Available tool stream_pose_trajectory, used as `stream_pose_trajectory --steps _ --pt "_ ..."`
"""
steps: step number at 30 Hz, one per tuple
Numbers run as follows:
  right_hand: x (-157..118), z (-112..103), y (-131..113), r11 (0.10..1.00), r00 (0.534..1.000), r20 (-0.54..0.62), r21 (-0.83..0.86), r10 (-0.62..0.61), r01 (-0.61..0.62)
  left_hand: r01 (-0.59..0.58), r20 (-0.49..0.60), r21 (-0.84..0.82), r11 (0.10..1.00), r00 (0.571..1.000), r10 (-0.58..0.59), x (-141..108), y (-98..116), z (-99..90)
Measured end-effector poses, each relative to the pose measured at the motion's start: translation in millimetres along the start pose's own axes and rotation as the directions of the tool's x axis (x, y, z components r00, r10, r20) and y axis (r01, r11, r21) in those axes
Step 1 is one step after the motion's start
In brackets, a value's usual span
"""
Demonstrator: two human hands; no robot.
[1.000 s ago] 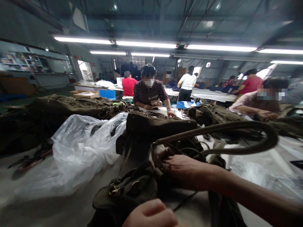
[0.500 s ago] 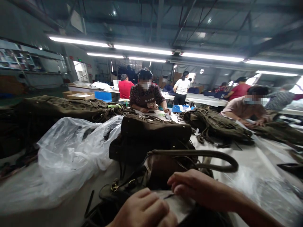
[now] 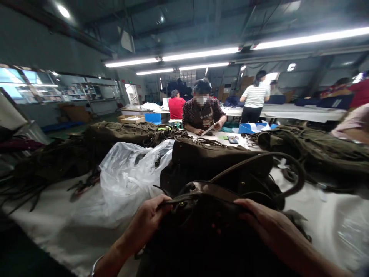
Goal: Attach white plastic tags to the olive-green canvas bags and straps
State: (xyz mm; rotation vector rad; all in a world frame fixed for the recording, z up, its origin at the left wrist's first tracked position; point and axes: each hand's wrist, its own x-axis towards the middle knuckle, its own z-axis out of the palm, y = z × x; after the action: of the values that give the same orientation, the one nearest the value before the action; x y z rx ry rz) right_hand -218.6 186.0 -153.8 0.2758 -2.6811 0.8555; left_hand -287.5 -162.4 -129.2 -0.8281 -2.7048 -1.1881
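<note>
A dark olive handbag [image 3: 207,234] stands in front of me at the bottom centre, its lower part lost in shadow. My left hand [image 3: 151,213] pinches the left end of its top edge between thumb and fingers. On the right end of the same edge, my right hand [image 3: 256,217] grips with the thumb on top. A thick rounded handle [image 3: 291,161] arches up beyond the right hand. Just behind lies another dark olive bag [image 3: 213,154], on its side.
Crumpled clear plastic [image 3: 127,181] lies left on the white-covered table [image 3: 72,219]. More olive bags are piled at left [image 3: 115,134] and right [image 3: 325,154]. Across the table a co-worker [image 3: 203,107] handles a white strip, near a blue box [image 3: 253,127].
My hands have moved apart to the two ends of the handbag's top edge and now hold it. The bag is raised towards me. The view has turned left.
</note>
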Motion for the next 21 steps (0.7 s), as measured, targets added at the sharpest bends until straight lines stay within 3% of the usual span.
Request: stream_pose_trajectory --steps 3,5,7,9,11,15,17,19,21 --pt "14 6 -30 0.949 0.944 -0.170 -0.192 -0.283 0.250 -0.134 -0.137 0.089 0.987 0.980 0.145 -1 3 0.5" --pt "24 11 -57 0.886 0.872 -0.216 -0.261 -0.440 0.383 -0.276 -0.255 0.358 0.892 0.890 0.378 -1 6 -1.7" --pt "36 16 -83 0.856 0.837 -0.211 -0.249 -0.504 0.453 -0.330 -0.274 0.629 0.704 0.753 0.598 -3 11 -8.7" --pt "49 21 -104 0.863 0.851 -0.155 -0.157 -0.501 0.480 -0.322 -0.224 0.776 0.543 0.664 0.713 -4 18 -19.2" --pt "60 27 -119 0.880 0.875 -0.093 -0.051 -0.476 0.473 -0.312 -0.194 0.821 0.477 0.634 0.749 -3 24 -29.4" --pt "65 36 -128 0.872 0.873 -0.078 0.057 -0.481 0.486 -0.276 -0.229 0.831 0.483 0.622 0.749 -2 22 -37.4" --pt "60 39 -126 0.856 0.857 -0.095 0.058 -0.507 0.513 -0.311 -0.269 0.765 0.564 0.641 0.718 -3 16 -33.6" --pt "56 42 -124 0.847 0.847 -0.080 0.039 -0.526 0.530 -0.355 -0.348 0.561 0.748 0.719 0.602 -6 13 -27.1" --pt "54 46 -123 0.856 0.857 -0.086 0.060 -0.508 0.513 -0.304 -0.406 0.236 0.923 0.832 0.378 -10 16 -21.2"
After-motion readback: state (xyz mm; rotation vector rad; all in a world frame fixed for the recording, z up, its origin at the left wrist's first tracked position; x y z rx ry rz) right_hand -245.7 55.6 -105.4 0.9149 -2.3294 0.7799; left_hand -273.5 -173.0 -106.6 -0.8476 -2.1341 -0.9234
